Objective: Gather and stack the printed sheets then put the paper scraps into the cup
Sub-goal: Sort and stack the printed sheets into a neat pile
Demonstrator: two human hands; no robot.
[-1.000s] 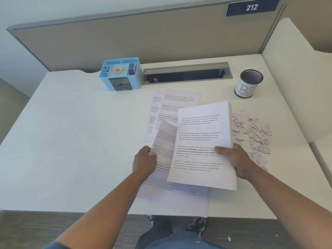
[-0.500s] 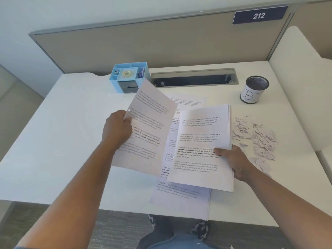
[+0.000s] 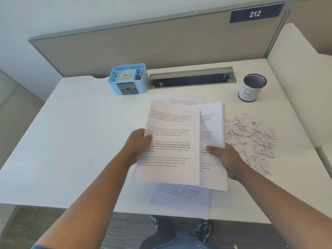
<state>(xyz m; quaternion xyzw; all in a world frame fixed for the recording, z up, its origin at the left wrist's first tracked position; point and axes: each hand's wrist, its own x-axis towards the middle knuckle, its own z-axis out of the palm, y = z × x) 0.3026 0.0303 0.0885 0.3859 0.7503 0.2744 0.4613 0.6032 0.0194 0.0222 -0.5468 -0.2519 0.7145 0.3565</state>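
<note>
My left hand [image 3: 139, 142] pinches the left edge of a single printed sheet [image 3: 170, 142], held above the desk and overlapping the stack. My right hand [image 3: 225, 158] grips a stack of printed sheets [image 3: 212, 123] by its lower right part, thumb on top. Another printed sheet [image 3: 181, 198] lies on the desk near the front edge, partly under the held pages. One more sheet [image 3: 185, 101] peeks out behind them. A heap of paper scraps [image 3: 251, 139] lies to the right of the stack. The mesh cup [image 3: 252, 88], with a white label, stands upright at the back right.
A blue desk organiser [image 3: 128, 79] stands at the back centre-left. Beside it runs a long cable slot [image 3: 192, 79] in the white desk [image 3: 71, 141]. Partition walls close the back and the right side. The desk's front edge is just below the lowest sheet.
My left hand picked a sheet up from the desk, swung it out to the left, and has now brought it right over the stack in my right hand.
</note>
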